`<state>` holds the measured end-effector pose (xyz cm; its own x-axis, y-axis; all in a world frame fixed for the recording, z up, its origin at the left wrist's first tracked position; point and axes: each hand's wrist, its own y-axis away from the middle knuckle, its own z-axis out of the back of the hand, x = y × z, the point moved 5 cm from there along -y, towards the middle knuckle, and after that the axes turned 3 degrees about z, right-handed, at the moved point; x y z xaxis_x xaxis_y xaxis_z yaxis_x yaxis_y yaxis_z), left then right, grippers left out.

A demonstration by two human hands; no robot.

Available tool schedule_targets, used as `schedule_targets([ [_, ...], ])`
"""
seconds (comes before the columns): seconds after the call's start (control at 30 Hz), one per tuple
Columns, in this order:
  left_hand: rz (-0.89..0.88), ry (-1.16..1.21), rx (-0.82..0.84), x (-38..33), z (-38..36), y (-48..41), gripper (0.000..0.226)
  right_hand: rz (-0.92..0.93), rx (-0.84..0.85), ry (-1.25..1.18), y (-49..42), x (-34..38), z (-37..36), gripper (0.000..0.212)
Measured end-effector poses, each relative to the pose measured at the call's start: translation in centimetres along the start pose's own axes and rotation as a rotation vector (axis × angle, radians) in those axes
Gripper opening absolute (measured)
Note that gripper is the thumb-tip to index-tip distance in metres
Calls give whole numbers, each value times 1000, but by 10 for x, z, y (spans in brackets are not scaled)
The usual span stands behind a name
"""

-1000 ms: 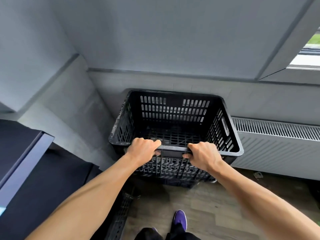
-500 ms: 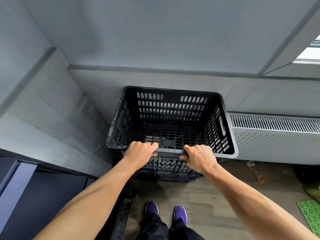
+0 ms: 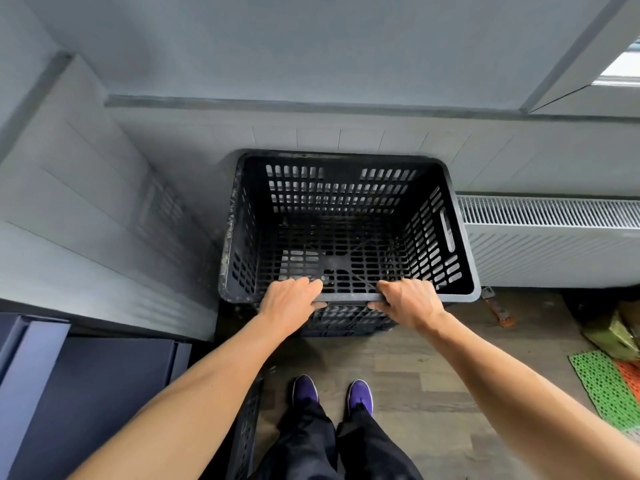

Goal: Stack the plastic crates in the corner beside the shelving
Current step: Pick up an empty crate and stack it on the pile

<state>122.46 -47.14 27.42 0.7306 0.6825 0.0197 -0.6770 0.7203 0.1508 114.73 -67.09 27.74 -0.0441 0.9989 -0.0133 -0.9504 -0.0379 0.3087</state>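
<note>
A black slotted plastic crate [image 3: 349, 216] stands in the corner against the grey wall, empty, its open top facing me. Under its near wall another dark crate [image 3: 346, 323] shows, so it seems to sit on a stack. My left hand [image 3: 291, 304] grips the near rim, left of the middle. My right hand [image 3: 408, 301] grips the same rim a little to the right. Dark blue shelving [image 3: 86, 393] stands at the lower left.
A white radiator [image 3: 550, 237] runs along the wall right of the crate. Another dark crate's slotted wall [image 3: 247, 427] stands beside the shelving near my left leg. Green and orange mesh mats [image 3: 606, 386] lie on the wood floor at the right, with a small orange tool [image 3: 497, 311] nearer the radiator.
The crate has gone down and back into the corner, with both hands still on its near rim. My view has tilted down, so my feet and more floor show.
</note>
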Motion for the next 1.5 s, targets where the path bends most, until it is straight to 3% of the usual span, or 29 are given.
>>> schedule_targets([
  [0.4, 76, 73, 181, 12, -3, -3, 36, -53, 111, -126, -4, -8, -7, 39],
  [0.77, 118, -51, 127, 12, -12, 8, 41, 58, 174, -118, 23, -60, -18, 44],
  [0.93, 139, -42, 121, 12, -9, 7, 38, 86, 204, -100, 20, -65, -14, 31],
  [1.1, 133, -93, 49, 7, -8, 10, 45, 83, 126, -36, 25, -72, -16, 18],
  [1.27, 180, -91, 44, -3, -8, 6, 50, 31, 51, -43, 25, -84, -9, 21],
  [1.5, 154, -123, 45, -5, -2, -1, 47, 7, 67, -71, 22, -89, -11, 16],
])
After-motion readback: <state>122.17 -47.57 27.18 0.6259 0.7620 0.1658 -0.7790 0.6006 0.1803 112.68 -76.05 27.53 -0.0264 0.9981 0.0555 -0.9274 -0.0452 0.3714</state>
